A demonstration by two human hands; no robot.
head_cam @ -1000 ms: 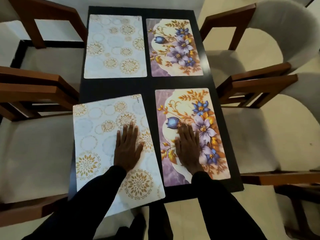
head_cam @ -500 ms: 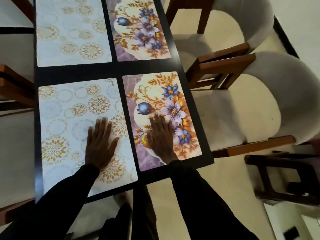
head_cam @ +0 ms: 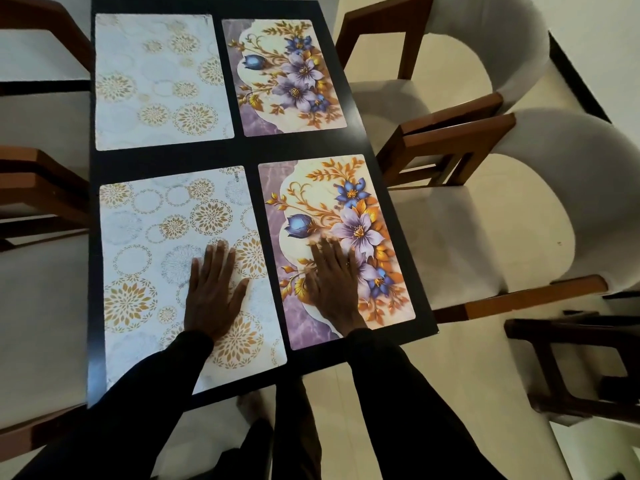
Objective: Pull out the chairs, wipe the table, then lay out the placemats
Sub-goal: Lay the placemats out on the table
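Note:
Several placemats lie on the black table (head_cam: 249, 154). My left hand (head_cam: 213, 292) presses flat, fingers straight, on the near left white placemat with gold circles (head_cam: 149, 258). My right hand (head_cam: 334, 282) presses flat on the near right floral placemat (head_cam: 349, 216). At the far end lie a second white and gold placemat (head_cam: 156, 77) and a second floral placemat (head_cam: 284, 74). All the mats lie flat and apart from one another.
Two cushioned wooden chairs stand pulled out on the right, one near (head_cam: 485, 237) and one far (head_cam: 433, 64). More wooden chairs (head_cam: 31, 188) stand on the left. A dark wooden stool frame (head_cam: 571, 368) is at the lower right. My legs are below the table's near edge.
The near left white placemat has been straightened from a tilt to square with the table. Both hands still lie flat on their mats. My view has swung right, then back a little.

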